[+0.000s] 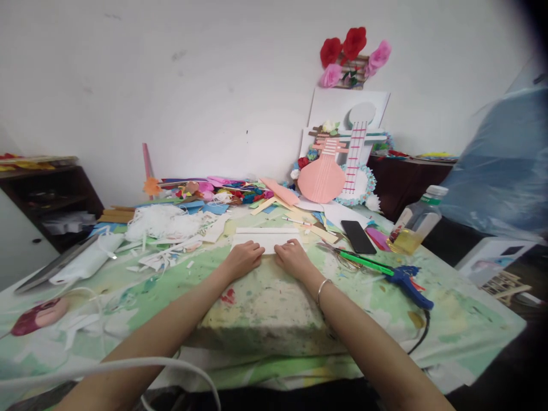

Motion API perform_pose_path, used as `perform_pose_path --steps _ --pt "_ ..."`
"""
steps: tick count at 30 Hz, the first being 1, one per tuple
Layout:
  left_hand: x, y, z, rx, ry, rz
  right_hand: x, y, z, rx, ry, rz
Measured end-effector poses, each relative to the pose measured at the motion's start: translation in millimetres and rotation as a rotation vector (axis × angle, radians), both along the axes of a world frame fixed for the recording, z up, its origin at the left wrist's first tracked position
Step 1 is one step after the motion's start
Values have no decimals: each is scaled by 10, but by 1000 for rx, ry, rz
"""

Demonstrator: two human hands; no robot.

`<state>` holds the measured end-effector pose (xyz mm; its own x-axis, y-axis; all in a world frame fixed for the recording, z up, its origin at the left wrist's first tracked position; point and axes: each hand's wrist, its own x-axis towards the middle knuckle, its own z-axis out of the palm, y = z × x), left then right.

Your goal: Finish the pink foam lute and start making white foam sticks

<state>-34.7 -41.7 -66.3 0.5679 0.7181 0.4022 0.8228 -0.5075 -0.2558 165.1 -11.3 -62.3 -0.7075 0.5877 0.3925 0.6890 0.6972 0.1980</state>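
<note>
My fingers (257, 249) are curled at the near edge of a white paper piece (268, 240), left hand (243, 260) and right hand (295, 261) just apart; I can't tell whether they pinch it or only press. The paper lies before me on the paint-stained cloth (265, 297). To my right are a black phone (358, 237) and a blue glue gun (406, 284); to my left, white paper shreds (158, 224). Beyond stands a pink paper lute (321, 180).

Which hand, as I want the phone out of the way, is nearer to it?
Right. The right hand is on the white paper, left of the phone; the left hand is on it too, farther left.
</note>
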Motion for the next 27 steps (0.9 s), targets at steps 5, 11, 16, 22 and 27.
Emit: perform_pose_path --steps 5,11,16,22,27 --pt "-13 7 -8 -11 -12 10 154 51 12 -16 0 -64" --pt "-6 -11 17 -33 -30 10 313 93 47 -42 15 -154" --pt "3 -26 42 -45 -49 16 429 118 79 -65 41 -226" --pt "-2 -26 40 -51 -59 24 601 150 106 -85 109 -303" --pt "-36 -13 28 -42 -74 46 811 212 118 -80 182 -373"
